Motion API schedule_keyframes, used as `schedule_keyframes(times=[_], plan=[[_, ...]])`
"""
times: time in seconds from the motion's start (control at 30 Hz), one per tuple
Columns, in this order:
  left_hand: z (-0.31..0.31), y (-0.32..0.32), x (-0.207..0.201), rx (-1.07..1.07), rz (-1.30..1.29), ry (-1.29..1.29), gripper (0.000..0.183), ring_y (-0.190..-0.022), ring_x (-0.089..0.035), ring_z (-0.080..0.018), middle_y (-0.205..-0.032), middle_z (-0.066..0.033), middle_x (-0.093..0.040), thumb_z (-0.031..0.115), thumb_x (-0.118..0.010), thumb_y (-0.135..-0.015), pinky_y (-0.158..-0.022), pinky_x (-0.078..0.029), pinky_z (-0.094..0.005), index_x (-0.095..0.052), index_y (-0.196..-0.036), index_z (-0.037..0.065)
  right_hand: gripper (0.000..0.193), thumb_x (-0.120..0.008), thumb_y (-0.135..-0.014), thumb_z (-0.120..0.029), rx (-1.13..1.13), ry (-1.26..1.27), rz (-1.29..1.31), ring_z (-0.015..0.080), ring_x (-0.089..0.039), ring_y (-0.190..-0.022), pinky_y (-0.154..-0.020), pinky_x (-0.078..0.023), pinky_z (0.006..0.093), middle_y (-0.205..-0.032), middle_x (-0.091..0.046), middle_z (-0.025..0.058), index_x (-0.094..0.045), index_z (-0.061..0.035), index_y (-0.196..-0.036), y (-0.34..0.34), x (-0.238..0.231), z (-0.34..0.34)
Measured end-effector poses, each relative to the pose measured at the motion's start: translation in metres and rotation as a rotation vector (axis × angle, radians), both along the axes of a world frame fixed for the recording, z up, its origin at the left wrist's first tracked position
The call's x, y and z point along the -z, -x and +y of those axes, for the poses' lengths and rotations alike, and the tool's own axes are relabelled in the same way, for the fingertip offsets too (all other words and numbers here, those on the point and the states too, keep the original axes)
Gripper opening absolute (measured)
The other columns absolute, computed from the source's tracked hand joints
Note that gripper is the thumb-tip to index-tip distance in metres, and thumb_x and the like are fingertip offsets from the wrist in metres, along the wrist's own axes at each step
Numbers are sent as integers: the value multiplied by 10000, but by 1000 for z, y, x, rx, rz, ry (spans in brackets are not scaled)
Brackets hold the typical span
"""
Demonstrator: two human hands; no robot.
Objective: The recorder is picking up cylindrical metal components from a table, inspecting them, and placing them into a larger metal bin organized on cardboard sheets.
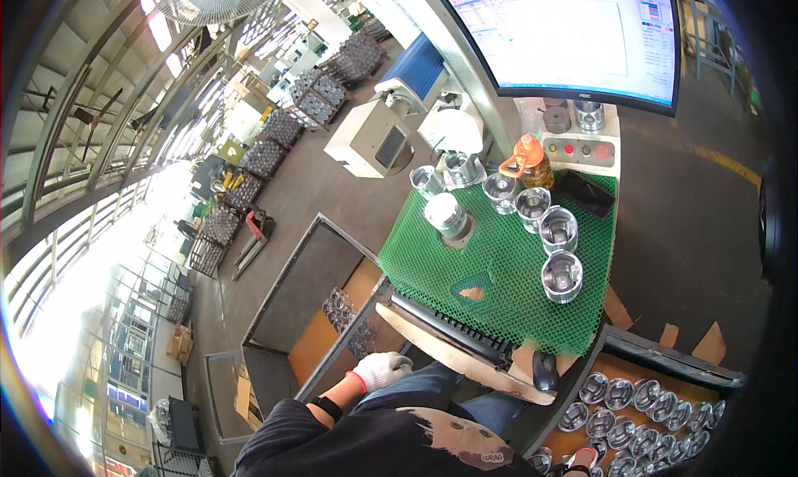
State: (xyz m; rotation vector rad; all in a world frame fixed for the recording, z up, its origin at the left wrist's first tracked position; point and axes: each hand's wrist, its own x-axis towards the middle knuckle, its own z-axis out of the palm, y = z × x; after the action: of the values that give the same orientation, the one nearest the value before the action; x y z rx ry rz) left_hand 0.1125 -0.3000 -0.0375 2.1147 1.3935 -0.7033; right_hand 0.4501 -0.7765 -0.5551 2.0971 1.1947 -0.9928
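My left hand (382,369), in a white knitted glove with a red cuff, rests on my jeans-clad thigh. Its fingers look curled in, and nothing shows in them. At the lower right edge my right hand (582,459) reaches among metal pistons (621,434) in a crate; its fingers are largely hidden. One piston (447,216) stands crown up on a green mesh mat (416,257). Along the mat's right side several more stand with their hollow ends up, including a near one (562,277) and another (559,230).
Behind the pistons are an orange-capped bottle (532,165), a dark phone (584,194) and a button panel (580,150). A monitor (573,40) hangs above. A keyboard (449,327) and mouse (544,370) lie at the near edge. Another crate (312,311) with pistons stands left.
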Motion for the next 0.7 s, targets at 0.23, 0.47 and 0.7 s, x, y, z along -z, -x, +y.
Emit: schedule_keyframes(times=[0.23, 0.47, 0.7], plan=[[15, 4, -4, 92, -23, 60, 415, -1068, -626, -341, -1150, -159, -666, 380, -513, -893, -948, -476, -405, -673, -1147, 93, 243, -538, -885, -266, 8, -85, -86, 293, -673, -936, -797, -518, 393, -931, -715, 108, -744, -137, -879, 0, -40, -36], [43, -3, 9, 129, -67, 29, 416, -1004, -640, -359, -1131, -164, -663, 413, -510, -892, -905, -495, -428, -682, -1118, 109, 184, -577, -844, -194, 370, -114, -120, 313, -646, -973, -805, -512, 406, -993, -686, 130, -721, -118, -929, -4, -156, -45], [69, -1, 36, 251, -286, 20, 402, -973, -647, -358, -1061, -176, -675, 380, -527, -882, -893, -499, -432, -687, -1091, 76, 195, -616, -803, -121, 676, -287, -210, 333, -619, -1010, -812, -507, 419, -1056, -656, 152, -698, -100, -979, -1, -317, -28]])
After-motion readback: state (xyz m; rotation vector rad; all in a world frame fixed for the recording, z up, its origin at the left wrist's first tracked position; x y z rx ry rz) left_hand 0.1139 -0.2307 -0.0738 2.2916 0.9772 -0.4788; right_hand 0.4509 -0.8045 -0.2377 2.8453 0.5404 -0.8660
